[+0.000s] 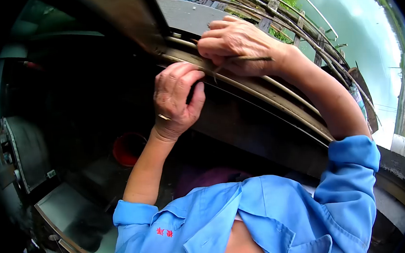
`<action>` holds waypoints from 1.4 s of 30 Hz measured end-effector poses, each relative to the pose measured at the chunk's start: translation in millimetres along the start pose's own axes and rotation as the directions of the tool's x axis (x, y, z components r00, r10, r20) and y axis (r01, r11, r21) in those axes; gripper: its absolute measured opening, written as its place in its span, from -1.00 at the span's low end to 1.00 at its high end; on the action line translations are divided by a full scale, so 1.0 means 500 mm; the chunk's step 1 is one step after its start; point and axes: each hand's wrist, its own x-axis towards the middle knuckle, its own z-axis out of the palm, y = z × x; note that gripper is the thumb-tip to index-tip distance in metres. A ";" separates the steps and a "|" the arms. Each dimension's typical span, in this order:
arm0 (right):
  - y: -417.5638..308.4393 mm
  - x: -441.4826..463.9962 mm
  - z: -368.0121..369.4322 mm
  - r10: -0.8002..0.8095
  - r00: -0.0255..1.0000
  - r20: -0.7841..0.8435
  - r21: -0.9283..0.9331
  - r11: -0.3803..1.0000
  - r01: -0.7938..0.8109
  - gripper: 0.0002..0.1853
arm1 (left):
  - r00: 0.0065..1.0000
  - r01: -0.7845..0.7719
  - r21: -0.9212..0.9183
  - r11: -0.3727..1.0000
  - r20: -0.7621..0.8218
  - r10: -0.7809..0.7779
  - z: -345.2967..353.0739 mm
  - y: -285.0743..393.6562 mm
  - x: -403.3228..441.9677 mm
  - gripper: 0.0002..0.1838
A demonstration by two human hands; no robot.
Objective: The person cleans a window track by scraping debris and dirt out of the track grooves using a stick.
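A window frame (275, 95) with a long metal track runs diagonally under both hands. My right hand (239, 44) is above the track, fingers curled closed around a thin dark stick-like tool (254, 58). One end of the tool sticks out toward my wrist. A thin part points down at the track; its exact kind I cannot tell. My left hand (177, 95) has its fingers bent over the inner edge of the frame, with the thumb below. A small pale thing sits on the back of this hand. A tilted glass pane (119, 14) stands at the upper left end of the track.
Outside are a grey ledge (183, 15), a fence of wooden poles (299, 30) and green water (359, 21). Inside, the dark room holds a red bucket (129, 149) on the floor. A framed panel (73, 220) leans at lower left.
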 end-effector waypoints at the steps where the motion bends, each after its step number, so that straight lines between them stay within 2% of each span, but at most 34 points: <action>1: 0.004 0.011 0.002 -0.006 1.000 0.008 0.002 1.000 0.006 -0.90 | 1.000 0.008 -0.001 1.000 -0.014 -0.008 0.003 0.002 0.000 -0.78; 4: 0.002 0.026 0.002 0.056 0.998 0.029 -0.012 0.998 -0.055 -0.87 | 0.999 0.021 -0.006 1.000 -0.024 -0.021 0.008 0.005 -0.003 -0.77; 7: -0.017 -0.033 -0.027 0.125 0.990 0.061 0.135 0.982 -0.133 -0.89 | 1.000 0.021 -0.021 1.000 -0.022 -0.022 0.006 0.007 -0.002 -0.78; 9: -0.056 -0.100 -0.066 0.289 0.950 0.118 0.197 0.931 -0.308 -0.91 | 1.000 0.023 -0.043 0.999 -0.020 -0.024 0.007 0.007 -0.001 -0.78; 11: -0.103 -0.183 -0.100 0.507 0.838 0.202 0.265 0.795 -0.545 -0.92 | 0.999 0.014 -0.041 0.999 -0.031 -0.015 0.011 0.005 -0.003 -0.79; 12: -0.126 -0.227 -0.117 0.579 0.790 0.202 0.292 0.734 -0.613 -0.90 | 1.000 0.017 -0.032 0.999 -0.016 -0.017 0.009 0.005 -0.001 -0.80; 13: -0.154 -0.269 -0.131 0.652 0.730 0.205 0.321 0.660 -0.680 -0.89 | 1.000 0.019 -0.030 0.999 0.006 -0.019 0.007 0.004 -0.001 -0.80; 14: -0.198 -0.308 -0.135 0.795 0.599 0.093 0.497 0.484 -0.720 -0.87 | 1.000 0.015 -0.025 1.000 0.001 -0.015 0.013 -0.001 -0.004 -0.77; 15: -0.240 -0.345 -0.138 0.911 0.413 0.009 0.661 0.304 -0.686 -0.85 | 1.000 0.002 -0.022 1.000 -0.003 -0.002 0.011 -0.005 -0.003 -0.77; 17: -0.304 -0.422 -0.147 0.964 0.229 -0.136 0.845 0.234 -0.481 -0.81 | 1.000 -0.008 -0.033 0.999 -0.007 0.008 0.004 -0.007 0.003 -0.76; 19: -0.358 -0.505 -0.147 0.991 0.099 -0.085 0.908 0.118 -0.403 -0.83 | 1.000 -0.013 -0.033 0.999 -0.002 0.013 -0.001 -0.007 0.005 -0.79; 21: -0.380 -0.574 -0.124 0.980 -0.161 -0.117 0.886 0.029 -0.463 -0.84 | 1.000 -0.007 -0.017 1.000 0.024 0.008 -0.001 -0.009 0.004 -0.79; 23: -0.388 -0.623 -0.122 0.950 -0.294 -0.103 0.923 -0.019 -0.385 -0.82 | 0.998 -0.003 -0.005 1.000 0.067 0.004 -0.006 -0.008 0.004 -0.80; 24: -0.386 -0.629 -0.120 0.944 -0.314 -0.098 0.929 -0.026 -0.368 -0.81 | 0.997 -0.009 0.007 1.000 0.080 0.009 -0.009 -0.010 0.003 -0.79; 25: -0.384 -0.631 -0.116 0.942 -0.312 -0.123 0.915 -0.014 -0.404 -0.78 | 0.995 -0.028 0.011 1.000 0.093 0.027 -0.009 -0.006 0.004 -0.79; 29: -0.335 -0.476 -0.083 0.981 -0.099 -0.166 0.803 0.077 -0.591 -0.82 | 0.995 -0.034 0.055 0.998 0.094 0.028 -0.005 -0.002 0.006 -0.78; 30: -0.311 -0.443 -0.061 0.942 0.116 -0.314 0.651 0.303 -0.696 -0.84 | 0.997 -0.020 0.047 0.999 0.081 0.016 -0.003 -0.003 0.006 -0.78; 31: -0.285 -0.408 -0.041 0.845 0.344 -0.409 0.449 0.514 -0.731 -0.86 | 0.996 -0.025 0.054 0.998 0.085 0.020 -0.001 -0.005 0.007 -0.78; 34: -0.233 -0.308 -0.007 0.842 0.384 -0.379 0.490 0.535 -0.688 -0.89 | 0.996 -0.027 0.069 0.997 0.085 0.021 -0.001 -0.008 0.006 -0.78; 36: -0.212 -0.278 -0.008 0.616 0.612 -0.496 0.132 0.751 -0.647 -0.89 | 0.997 -0.015 0.058 0.998 0.075 0.010 -0.002 -0.008 0.006 -0.78; 37: -0.220 -0.278 -0.013 0.616 0.617 -0.490 0.138 0.754 -0.642 -0.89 | 0.997 -0.006 0.064 0.998 0.077 0.001 -0.002 -0.008 0.005 -0.78; 39: -0.261 -0.301 -0.033 0.549 0.680 -0.485 0.035 0.790 -0.612 -0.84 | 0.998 0.001 0.007 1.000 0.068 -0.001 -0.002 -0.008 0.004 -0.78; 42: -0.298 -0.345 -0.034 0.631 0.659 -0.410 -0.059 0.702 -0.709 -0.75 | 0.998 0.012 0.009 1.000 0.069 -0.012 -0.006 -0.005 0.002 -0.77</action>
